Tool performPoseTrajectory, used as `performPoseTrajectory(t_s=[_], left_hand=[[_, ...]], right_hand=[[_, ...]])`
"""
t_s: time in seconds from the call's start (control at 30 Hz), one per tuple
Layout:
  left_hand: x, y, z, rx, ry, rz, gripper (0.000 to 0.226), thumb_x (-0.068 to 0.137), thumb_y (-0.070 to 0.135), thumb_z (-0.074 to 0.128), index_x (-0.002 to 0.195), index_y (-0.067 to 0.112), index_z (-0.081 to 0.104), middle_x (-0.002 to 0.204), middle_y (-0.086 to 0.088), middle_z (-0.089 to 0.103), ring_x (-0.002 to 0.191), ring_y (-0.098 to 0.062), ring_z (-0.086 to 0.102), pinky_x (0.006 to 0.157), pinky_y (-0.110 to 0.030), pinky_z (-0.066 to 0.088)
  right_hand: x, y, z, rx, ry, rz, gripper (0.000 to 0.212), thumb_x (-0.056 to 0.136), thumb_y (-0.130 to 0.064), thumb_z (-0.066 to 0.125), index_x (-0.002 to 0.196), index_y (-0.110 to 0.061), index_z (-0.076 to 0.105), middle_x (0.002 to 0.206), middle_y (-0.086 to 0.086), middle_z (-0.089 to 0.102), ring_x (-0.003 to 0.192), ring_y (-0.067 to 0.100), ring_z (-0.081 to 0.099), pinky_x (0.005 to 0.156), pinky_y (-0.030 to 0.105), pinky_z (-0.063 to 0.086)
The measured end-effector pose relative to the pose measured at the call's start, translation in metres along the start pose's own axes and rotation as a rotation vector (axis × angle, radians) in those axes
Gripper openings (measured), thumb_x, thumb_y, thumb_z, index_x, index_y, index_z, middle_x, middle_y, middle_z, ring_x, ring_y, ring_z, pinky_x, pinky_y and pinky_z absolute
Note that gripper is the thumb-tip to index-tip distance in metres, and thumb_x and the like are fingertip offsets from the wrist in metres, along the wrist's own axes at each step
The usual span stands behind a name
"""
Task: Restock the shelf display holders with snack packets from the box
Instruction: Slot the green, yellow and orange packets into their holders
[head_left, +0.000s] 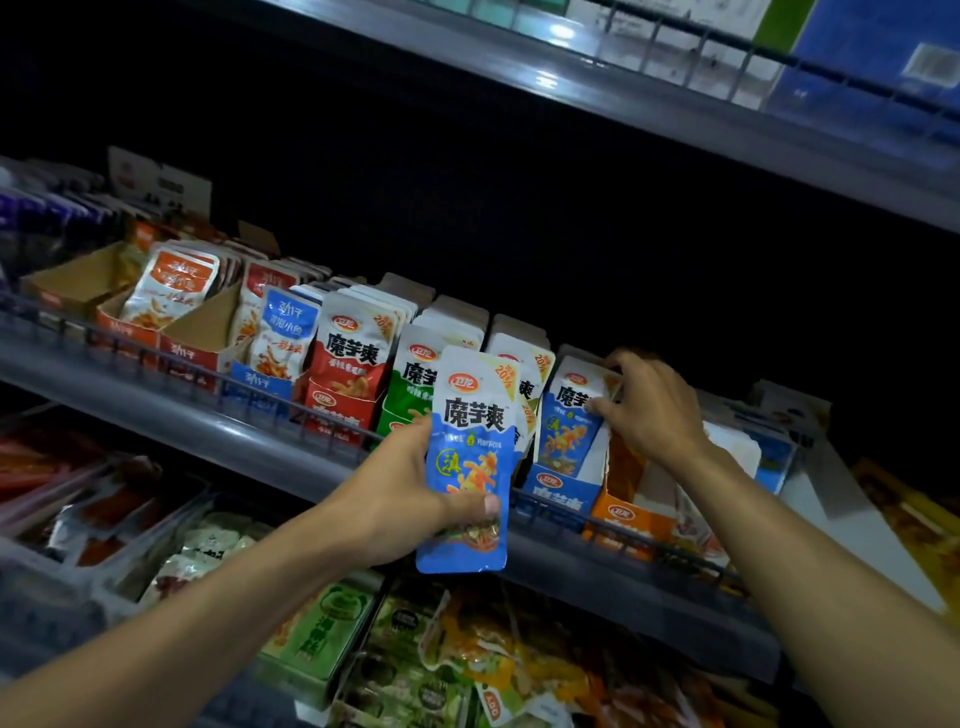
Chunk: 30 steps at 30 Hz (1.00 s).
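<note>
Dim shop aisle, grey metal shelf (218, 426) with wire front rail. Left hand (400, 499) clamped on 1 blue snack packet (470, 457): thumb across lower front, fingers behind, long axis upright, slight tilt. Right hand (649, 410) resting on packets in blue display holder (563, 491), fingertips curled at their top edge, apparently parting them. Target slot just right of and behind held packet; left hand nearer. Packet glossy, flat, flexible film; holder thin cardboard, open-topped. Supply box not in view.
</note>
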<state>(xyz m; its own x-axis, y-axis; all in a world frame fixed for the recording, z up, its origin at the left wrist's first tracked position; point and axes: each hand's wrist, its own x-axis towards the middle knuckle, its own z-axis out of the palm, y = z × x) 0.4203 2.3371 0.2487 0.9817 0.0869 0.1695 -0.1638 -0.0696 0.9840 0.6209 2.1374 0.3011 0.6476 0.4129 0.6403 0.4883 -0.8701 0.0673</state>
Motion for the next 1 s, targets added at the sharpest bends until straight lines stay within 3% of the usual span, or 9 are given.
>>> performPoseTrajectory(t_s=[0.17, 0.3, 0.37, 0.47, 0.53, 0.6, 0.67, 0.77, 1.0], left_hand=[[0.000, 0.000, 0.003, 0.012, -0.029, 0.046, 0.058, 0.078, 0.000, 0.077, 0.121, 0.028, 0.050, 0.103, 0.009, 0.074, 0.092, -0.012, 0.073, 0.079, -0.029, 0.060], [-0.001, 0.002, 0.009, 0.024, -0.077, 0.072, 0.073, 0.080, -0.002, 0.076, 0.129, 0.037, 0.041, 0.113, 0.010, 0.070, 0.098, -0.012, 0.071, 0.080, -0.031, 0.060], [-0.001, 0.003, 0.015, 0.057, -0.088, 0.054, 0.065, 0.079, 0.000, 0.076, 0.127, 0.032, 0.045, 0.111, 0.008, 0.072, 0.096, -0.012, 0.072, 0.084, -0.034, 0.060], [0.000, 0.003, 0.022, 0.093, -0.110, 0.031, 0.057, 0.080, 0.001, 0.077, 0.123, 0.025, 0.049, 0.106, 0.005, 0.073, 0.093, -0.012, 0.072, 0.084, -0.035, 0.059], [0.001, 0.005, 0.030, 0.131, -0.146, 0.044, 0.056, 0.082, 0.001, 0.075, 0.122, 0.028, 0.047, 0.104, 0.005, 0.073, 0.092, -0.013, 0.072, 0.082, -0.035, 0.060], [0.000, 0.008, 0.036, 0.169, -0.173, 0.054, 0.054, 0.083, 0.003, 0.074, 0.120, 0.031, 0.046, 0.105, 0.002, 0.073, 0.092, -0.016, 0.073, 0.083, -0.039, 0.060], [0.000, 0.010, 0.040, 0.153, -0.187, 0.054, 0.050, 0.085, 0.006, 0.074, 0.120, 0.031, 0.047, 0.105, -0.001, 0.073, 0.091, -0.020, 0.073, 0.082, -0.042, 0.060], [0.000, 0.012, 0.042, 0.137, -0.149, 0.064, 0.045, 0.082, 0.014, 0.077, 0.118, 0.026, 0.053, 0.101, 0.003, 0.074, 0.089, -0.016, 0.073, 0.081, -0.041, 0.060], [0.006, 0.018, 0.044, 0.150, -0.175, 0.073, 0.048, 0.070, 0.001, 0.085, 0.108, 0.016, 0.060, 0.095, 0.000, 0.075, 0.089, -0.019, 0.073, 0.085, -0.041, 0.059]], right_hand=[[-0.003, 0.007, 0.001, 0.012, 0.074, 0.029, 0.050, 0.087, -0.031, 0.073, 0.129, -0.013, 0.053, 0.114, 0.011, 0.062, 0.103, 0.029, 0.060, 0.071, 0.031, 0.044], [-0.013, -0.004, -0.024, 0.516, 0.078, 0.099, 0.026, 0.094, -0.027, 0.064, 0.117, -0.015, 0.059, 0.102, 0.001, 0.060, 0.099, 0.021, 0.059, 0.076, 0.020, 0.044], [-0.024, -0.020, -0.049, 0.793, -0.100, 0.118, 0.016, 0.095, -0.038, 0.058, 0.105, -0.025, 0.059, 0.098, -0.004, 0.060, 0.094, 0.017, 0.062, 0.074, 0.022, 0.049], [-0.038, -0.044, -0.077, 0.941, -0.539, 0.186, 0.048, 0.078, -0.064, 0.052, 0.113, -0.030, 0.055, 0.112, -0.007, 0.058, 0.094, 0.014, 0.062, 0.061, 0.022, 0.054], [-0.045, -0.048, -0.083, 0.884, -0.665, 0.158, 0.060, 0.073, -0.063, 0.062, 0.118, -0.024, 0.059, 0.110, -0.010, 0.063, 0.094, 0.011, 0.064, 0.055, 0.017, 0.051], [-0.048, -0.046, -0.084, 0.878, -0.650, 0.119, 0.035, 0.080, -0.046, 0.073, 0.103, -0.022, 0.065, 0.087, -0.010, 0.073, 0.078, 0.007, 0.069, 0.054, 0.019, 0.051], [-0.050, -0.039, -0.085, 0.890, -0.616, 0.100, 0.017, 0.084, -0.033, 0.075, 0.095, -0.021, 0.067, 0.079, -0.009, 0.073, 0.072, 0.006, 0.069, 0.056, 0.023, 0.052], [-0.054, -0.027, -0.090, 0.952, -0.568, 0.095, 0.015, 0.085, -0.030, 0.074, 0.097, -0.022, 0.068, 0.080, -0.008, 0.072, 0.070, 0.007, 0.066, 0.056, 0.025, 0.050], [-0.061, -0.008, -0.096, 1.104, -0.523, 0.230, 0.012, 0.089, -0.021, 0.068, 0.098, -0.012, 0.066, 0.072, -0.008, 0.067, 0.064, 0.006, 0.057, 0.051, 0.022, 0.044]])
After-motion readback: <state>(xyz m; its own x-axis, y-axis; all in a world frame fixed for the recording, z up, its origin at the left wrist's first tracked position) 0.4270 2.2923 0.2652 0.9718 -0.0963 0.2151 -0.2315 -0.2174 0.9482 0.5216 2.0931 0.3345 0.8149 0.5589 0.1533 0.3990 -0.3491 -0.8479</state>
